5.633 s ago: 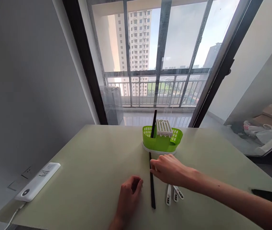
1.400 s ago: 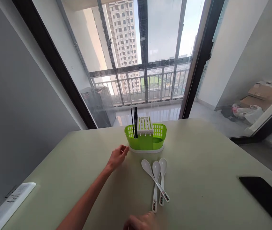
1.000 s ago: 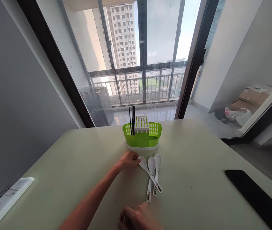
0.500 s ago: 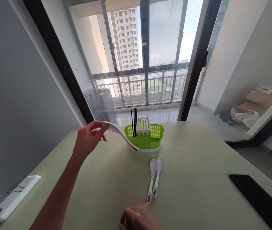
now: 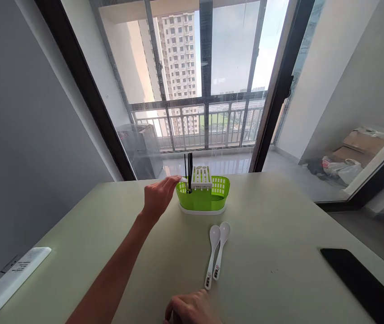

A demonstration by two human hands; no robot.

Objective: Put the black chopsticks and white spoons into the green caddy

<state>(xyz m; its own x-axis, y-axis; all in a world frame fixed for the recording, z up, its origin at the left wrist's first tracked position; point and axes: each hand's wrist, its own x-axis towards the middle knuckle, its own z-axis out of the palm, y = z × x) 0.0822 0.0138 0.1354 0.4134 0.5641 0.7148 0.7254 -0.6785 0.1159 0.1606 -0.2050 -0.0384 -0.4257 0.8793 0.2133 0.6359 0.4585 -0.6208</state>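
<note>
My left hand (image 5: 160, 195) pinches a white spoon (image 5: 184, 180) by its bowl end, over the left compartment of a green utensil holder (image 5: 196, 201) with a white base. The spoon's handle is partly hidden inside that compartment. Black chopsticks (image 5: 189, 168) stand upright right beside it, and a white slotted block (image 5: 201, 177) tops the holder's middle. Two white spoons, the left one (image 5: 214, 234) and the right one (image 5: 224, 232), lie side by side, bowls pointing away from me. Just below their handles my right hand (image 5: 192, 308) rests on the table, fingers curled, with nothing visible in it.
On the pale green table (image 5: 262, 216), a black flat object (image 5: 363, 283) lies at the right. A white power strip-like device (image 5: 12, 279) lies at the left edge. Behind the table stands a glass door with a dark frame (image 5: 277, 90).
My left hand has moved right and brought the spoon from the holder's front left to its left compartment, the handle now going into it. My right hand has hardly moved.
</note>
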